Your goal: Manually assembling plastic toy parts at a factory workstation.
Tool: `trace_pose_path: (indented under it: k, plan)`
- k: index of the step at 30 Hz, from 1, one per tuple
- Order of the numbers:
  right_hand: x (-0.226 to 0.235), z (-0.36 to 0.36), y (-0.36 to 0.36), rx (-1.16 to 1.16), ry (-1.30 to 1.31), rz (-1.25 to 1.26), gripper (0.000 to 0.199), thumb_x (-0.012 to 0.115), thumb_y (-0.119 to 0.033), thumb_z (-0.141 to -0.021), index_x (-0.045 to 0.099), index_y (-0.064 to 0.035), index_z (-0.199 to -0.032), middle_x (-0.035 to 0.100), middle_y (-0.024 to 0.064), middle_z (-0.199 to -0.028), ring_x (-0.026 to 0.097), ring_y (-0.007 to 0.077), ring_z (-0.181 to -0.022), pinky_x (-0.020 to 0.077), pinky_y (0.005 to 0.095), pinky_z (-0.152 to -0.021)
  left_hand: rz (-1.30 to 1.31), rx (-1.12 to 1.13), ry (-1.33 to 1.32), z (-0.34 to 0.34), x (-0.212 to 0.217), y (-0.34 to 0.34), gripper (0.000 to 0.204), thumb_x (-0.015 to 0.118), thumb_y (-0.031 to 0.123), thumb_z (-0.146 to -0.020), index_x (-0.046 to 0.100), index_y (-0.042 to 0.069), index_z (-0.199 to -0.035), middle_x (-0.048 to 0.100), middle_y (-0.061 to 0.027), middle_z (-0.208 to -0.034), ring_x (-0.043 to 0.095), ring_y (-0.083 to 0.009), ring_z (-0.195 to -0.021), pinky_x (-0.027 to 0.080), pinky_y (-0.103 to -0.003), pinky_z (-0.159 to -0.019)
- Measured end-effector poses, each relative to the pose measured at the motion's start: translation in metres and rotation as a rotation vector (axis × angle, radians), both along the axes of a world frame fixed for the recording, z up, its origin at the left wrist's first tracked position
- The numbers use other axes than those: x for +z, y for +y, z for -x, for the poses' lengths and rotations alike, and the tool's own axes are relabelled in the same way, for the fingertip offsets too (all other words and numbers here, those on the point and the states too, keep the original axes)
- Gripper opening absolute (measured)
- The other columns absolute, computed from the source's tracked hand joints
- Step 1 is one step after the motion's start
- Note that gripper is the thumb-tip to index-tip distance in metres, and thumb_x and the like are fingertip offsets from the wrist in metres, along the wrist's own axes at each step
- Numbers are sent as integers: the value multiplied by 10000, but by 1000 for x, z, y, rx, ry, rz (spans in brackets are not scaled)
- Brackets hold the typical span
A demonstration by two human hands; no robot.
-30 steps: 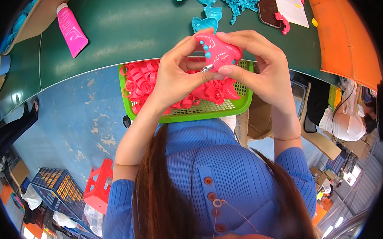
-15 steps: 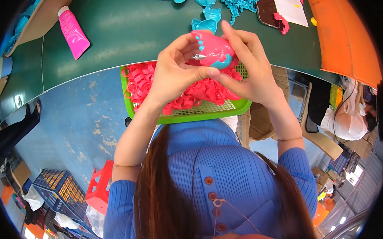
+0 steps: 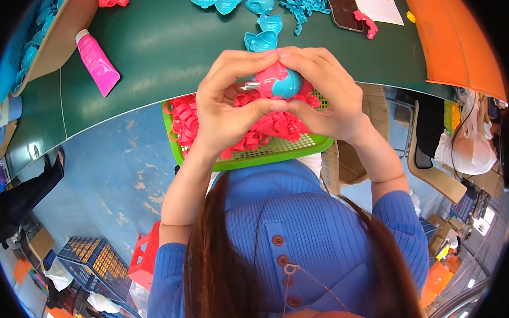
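Both my hands close around a small, rounded toy part (image 3: 286, 84) of glossy pink and turquoise plastic, raised over the near edge of the table. My left hand (image 3: 229, 97) grips its left side, thumb below and fingers on top. From the other side my right hand (image 3: 326, 93) holds it the same way, and the fingertips and thumbs of both hands meet around it. A thin silver metal tip (image 3: 250, 86) sticks out leftward between my left fingers; what it belongs to is hidden. Below my hands sits a green basket (image 3: 266, 160) of pink plastic ring-like pieces (image 3: 183, 118).
On the green table (image 3: 153, 44) lie a pink tube (image 3: 97, 62), turquoise shells (image 3: 261, 41), a heap of small turquoise pieces (image 3: 303, 6), a phone (image 3: 345, 8) and a pink piece (image 3: 366, 24). A carton (image 3: 62, 39) stands left; an orange surface (image 3: 453, 36) borders the right.
The toy part has been turned between my hands, so more of its turquoise side shows. My right fingers have come down from upright onto its top. The view has shifted slightly.
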State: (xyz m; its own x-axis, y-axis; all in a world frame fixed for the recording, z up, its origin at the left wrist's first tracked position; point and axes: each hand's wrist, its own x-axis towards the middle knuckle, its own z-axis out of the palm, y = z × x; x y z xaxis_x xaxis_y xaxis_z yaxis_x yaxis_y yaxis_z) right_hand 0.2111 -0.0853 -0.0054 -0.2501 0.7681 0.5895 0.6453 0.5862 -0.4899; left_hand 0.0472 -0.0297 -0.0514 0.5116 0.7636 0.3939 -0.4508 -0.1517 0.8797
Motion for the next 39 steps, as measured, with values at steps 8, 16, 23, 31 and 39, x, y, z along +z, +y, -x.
trace_pose_path:
  k: [8, 16, 23, 31, 39]
  plan:
    - [-6, -2, -10, 78, 423, 285, 551, 756, -32, -624, 519, 76, -1109, 571, 189, -1075, 566, 209, -925, 467, 300, -784, 69, 42, -116, 3, -5, -4, 590, 794, 60, -572, 535, 4, -1099, 509, -80, -1017, 541, -162, -941, 493, -269, -795]
    - [-7, 0, -14, 111, 651, 382, 493, 711, -31, -681, 510, 90, -1114, 570, 200, -1061, 569, 223, -917, 457, 313, -810, 185, 50, -36, 4, 12, -8, 609, 811, 94, -558, 530, 2, -1089, 511, -89, -1033, 542, -176, -967, 479, -291, -828]
    - [4, -1, -8, 125, 420, 351, 487, 681, -60, -725, 485, 68, -1152, 551, 167, -1098, 535, 216, -996, 440, 318, -851, 35, 107, -53, 10, 2, -8, 573, 804, 139, -586, 542, -6, -1074, 508, -75, -993, 543, -158, -930, 479, -268, -789]
    - [-1, 2, -14, 92, 548, 420, 425, 627, -99, -786, 467, 62, -1146, 507, 151, -1119, 534, 201, -954, 441, 311, -833, 214, 109, -145, 10, 1, -10, 561, 774, 247, -662, 511, -9, -1087, 497, -61, -989, 530, -144, -940, 446, -271, -821]
    - [-18, 4, -17, 3, 536, 405, 371, 540, -156, -867, 416, 53, -1148, 488, 132, -1079, 507, 163, -933, 417, 287, -829, 326, 53, -35, 8, 10, -8, 551, 769, 170, -667, 497, -16, -1108, 531, -79, -1033, 540, -158, -963, 468, -278, -831]
